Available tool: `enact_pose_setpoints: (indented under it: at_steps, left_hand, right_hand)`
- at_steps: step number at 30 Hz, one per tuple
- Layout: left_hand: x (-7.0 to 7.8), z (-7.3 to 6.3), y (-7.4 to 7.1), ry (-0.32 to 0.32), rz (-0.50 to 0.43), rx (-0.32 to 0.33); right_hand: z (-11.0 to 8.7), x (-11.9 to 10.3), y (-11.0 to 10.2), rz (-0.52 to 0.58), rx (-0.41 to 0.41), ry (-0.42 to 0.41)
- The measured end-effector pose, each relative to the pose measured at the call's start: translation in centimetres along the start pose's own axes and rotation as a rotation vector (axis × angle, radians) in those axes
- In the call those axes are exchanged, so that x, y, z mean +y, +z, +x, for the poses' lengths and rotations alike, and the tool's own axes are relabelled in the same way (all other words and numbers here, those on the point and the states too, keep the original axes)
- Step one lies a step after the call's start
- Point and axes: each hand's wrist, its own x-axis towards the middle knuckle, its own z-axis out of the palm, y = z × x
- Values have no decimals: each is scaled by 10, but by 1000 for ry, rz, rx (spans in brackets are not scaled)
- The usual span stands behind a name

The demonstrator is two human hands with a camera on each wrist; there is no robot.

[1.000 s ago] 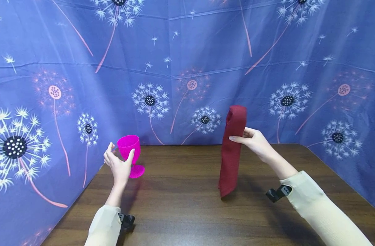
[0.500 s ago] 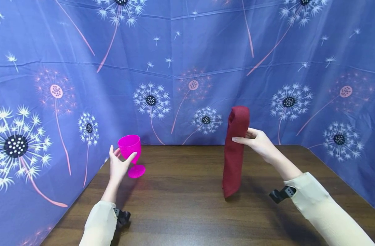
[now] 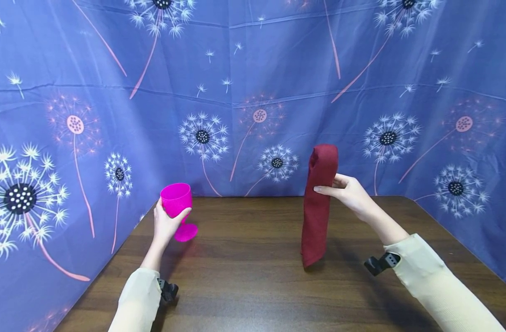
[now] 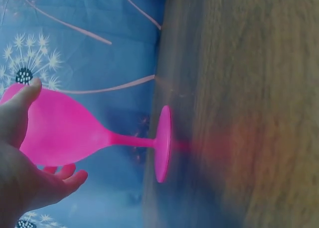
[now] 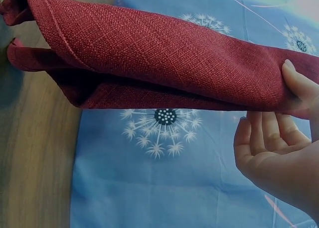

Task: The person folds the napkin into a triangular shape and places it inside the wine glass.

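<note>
A bright pink goblet [image 3: 176,198] stands upright at the left of the wooden table. My left hand [image 3: 165,223] holds its bowl, thumb on the near side and fingers round the far side. In the left wrist view the stem and round foot of the goblet [image 4: 70,128] are in plain sight, the foot at the tabletop. Farther right, my right hand [image 3: 348,193] pinches a dark red folded cloth napkin [image 3: 317,212] at its upper part, thumb in front and fingers behind. The napkin hangs in a long strip, with loose folded layers at its lower end in the right wrist view.
The brown wooden table [image 3: 244,276] spreads between both hands. A blue curtain [image 3: 236,55] with a dandelion print encloses the back and both sides. Each sleeve cuff carries a black wrist camera, one on the left [image 3: 168,290] and one on the right [image 3: 381,263].
My left fingers, spread apart from the goblet half a second ago, have closed round its bowl. The goblet has shifted slightly right. My right hand and the napkin have drifted a little right and down.
</note>
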Motion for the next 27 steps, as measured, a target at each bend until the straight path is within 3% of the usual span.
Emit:
enact_pose_setpoints:
  at_steps: [8, 15, 27]
  left_hand:
    - [1, -3, 5, 0, -2, 23]
    - [5, -6, 10, -9, 22, -44]
    - [20, -8, 19, -13, -31, -202]
  right_hand:
    - [-2, 4, 2, 12, -2, -6]
    - [-4, 6, 1, 13, 3, -10]
    - [-8, 3, -1, -7, 11, -20]
